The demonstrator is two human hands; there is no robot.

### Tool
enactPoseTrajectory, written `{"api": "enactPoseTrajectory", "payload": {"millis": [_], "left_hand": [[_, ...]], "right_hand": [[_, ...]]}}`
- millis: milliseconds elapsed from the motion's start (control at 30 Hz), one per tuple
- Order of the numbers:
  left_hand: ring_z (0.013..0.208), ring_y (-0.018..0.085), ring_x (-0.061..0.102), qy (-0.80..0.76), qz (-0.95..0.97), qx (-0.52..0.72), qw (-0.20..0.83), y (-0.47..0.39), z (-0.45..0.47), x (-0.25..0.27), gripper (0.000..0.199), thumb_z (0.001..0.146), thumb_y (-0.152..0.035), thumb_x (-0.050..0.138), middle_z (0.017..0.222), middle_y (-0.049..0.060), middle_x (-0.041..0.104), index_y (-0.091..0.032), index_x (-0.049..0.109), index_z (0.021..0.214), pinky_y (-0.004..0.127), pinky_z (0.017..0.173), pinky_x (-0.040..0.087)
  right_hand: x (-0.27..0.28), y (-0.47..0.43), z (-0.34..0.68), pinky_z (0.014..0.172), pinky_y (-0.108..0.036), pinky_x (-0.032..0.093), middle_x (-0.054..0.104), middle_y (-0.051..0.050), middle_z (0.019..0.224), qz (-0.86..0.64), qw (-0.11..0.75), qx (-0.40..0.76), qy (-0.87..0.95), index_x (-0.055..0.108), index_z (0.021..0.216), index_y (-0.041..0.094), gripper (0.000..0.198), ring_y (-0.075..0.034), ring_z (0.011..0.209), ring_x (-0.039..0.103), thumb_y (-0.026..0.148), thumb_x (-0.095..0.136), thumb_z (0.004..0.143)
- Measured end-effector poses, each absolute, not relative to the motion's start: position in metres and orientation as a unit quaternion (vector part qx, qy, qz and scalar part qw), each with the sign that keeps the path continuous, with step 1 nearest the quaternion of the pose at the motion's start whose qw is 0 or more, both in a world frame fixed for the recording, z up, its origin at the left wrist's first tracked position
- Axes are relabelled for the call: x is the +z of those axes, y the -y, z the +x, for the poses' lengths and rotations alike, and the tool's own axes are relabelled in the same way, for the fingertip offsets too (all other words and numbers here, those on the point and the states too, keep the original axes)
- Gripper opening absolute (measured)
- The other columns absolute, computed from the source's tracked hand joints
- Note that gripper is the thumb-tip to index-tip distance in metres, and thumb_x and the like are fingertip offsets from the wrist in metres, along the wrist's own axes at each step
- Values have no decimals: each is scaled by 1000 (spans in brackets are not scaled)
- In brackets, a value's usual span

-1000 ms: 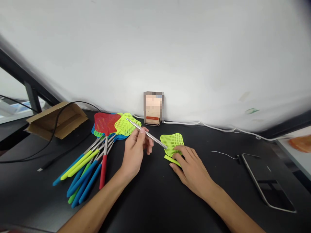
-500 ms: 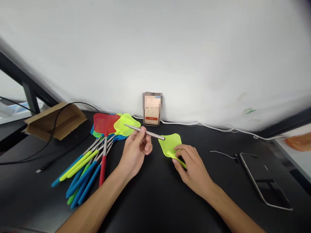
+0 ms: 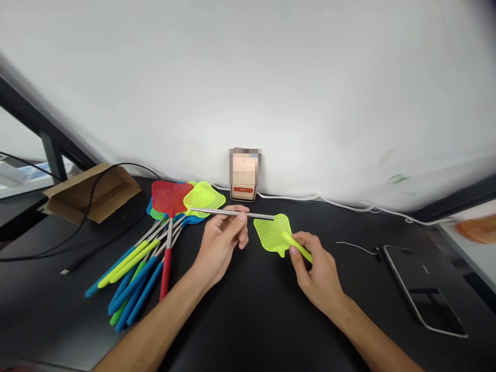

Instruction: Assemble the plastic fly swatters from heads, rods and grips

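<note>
My left hand [image 3: 228, 235] pinches a thin silver metal rod [image 3: 259, 215], held nearly level, its right end over a yellow-green fly swatter head [image 3: 269, 235]. That perforated head lies on the black table, its short neck pointing toward me. Closed around a yellow-green handle [image 3: 301, 247], my right hand [image 3: 315, 266] holds it just above the table, its far end over the head's right edge. To the left rests a pile of fly swatters with a red head [image 3: 172, 198], a yellow-green head [image 3: 204, 198], silver rods and blue, green, yellow-green and red handles.
A phone [image 3: 244, 175] leans upright against the white wall. On the left are an open cardboard box [image 3: 95, 194] and a black cable [image 3: 87, 206]. Another phone [image 3: 424, 289] lies at the right, beside a thin white wire [image 3: 356, 245]. A white cable [image 3: 329, 200] runs along the wall.
My right hand has lifted the handle off the table and shifted right, leaving the swatter head uncovered. In my left hand, the rod has turned closer to level and moved right.
</note>
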State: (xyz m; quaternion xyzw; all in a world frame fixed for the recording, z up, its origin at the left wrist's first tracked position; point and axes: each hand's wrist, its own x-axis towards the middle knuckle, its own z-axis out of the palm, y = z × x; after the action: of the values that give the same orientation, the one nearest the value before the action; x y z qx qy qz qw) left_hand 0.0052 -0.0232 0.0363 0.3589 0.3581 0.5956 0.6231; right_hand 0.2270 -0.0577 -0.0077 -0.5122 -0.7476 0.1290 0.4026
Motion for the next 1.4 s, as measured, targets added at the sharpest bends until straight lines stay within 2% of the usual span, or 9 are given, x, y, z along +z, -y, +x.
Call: {"api": "enactPoseTrajectory", "payload": {"millis": [167,367,500,667,1400], "left_hand": [[57,9,48,-365,407,578,607,25,7,34,21,88,-32,78,67,-5,49,-18,67,100,21,51,41],[57,10,52,-369,465,552,586,26,10,31,25,94,-41,71,70,-2,58,-18,62,95,22,53,43],[57,10,52,-370,481,544,580,27,10,30,25,96,-42,68,69,-2,58,-18,60,96,22,53,44],[58,10,53,-362,492,538,581,27,10,29,23,97,-40,67,73,-2,59,-18,60,98,22,54,45],[62,9,55,-371,560,472,571,31,10,28,26,95,-41,69,78,-1,58,-16,63,100,22,56,47]], "right_hand": [[-7,59,228,68,-30,57,72,-7,105,-509,431,133,734,56,118,25,15,-22,89,74,26,54,102],[-7,61,229,66,-29,57,73,-5,97,-500,446,114,734,58,115,25,15,-20,81,74,25,59,100],[-6,62,228,63,-28,54,72,-3,93,-478,443,95,752,59,113,25,14,-18,74,72,23,60,100],[-4,64,227,60,-28,51,69,-1,87,-462,438,86,767,58,113,25,14,-15,65,68,21,59,100],[-4,64,227,57,-28,46,62,1,78,-430,437,101,784,58,113,22,16,-13,58,58,17,59,98]]}}
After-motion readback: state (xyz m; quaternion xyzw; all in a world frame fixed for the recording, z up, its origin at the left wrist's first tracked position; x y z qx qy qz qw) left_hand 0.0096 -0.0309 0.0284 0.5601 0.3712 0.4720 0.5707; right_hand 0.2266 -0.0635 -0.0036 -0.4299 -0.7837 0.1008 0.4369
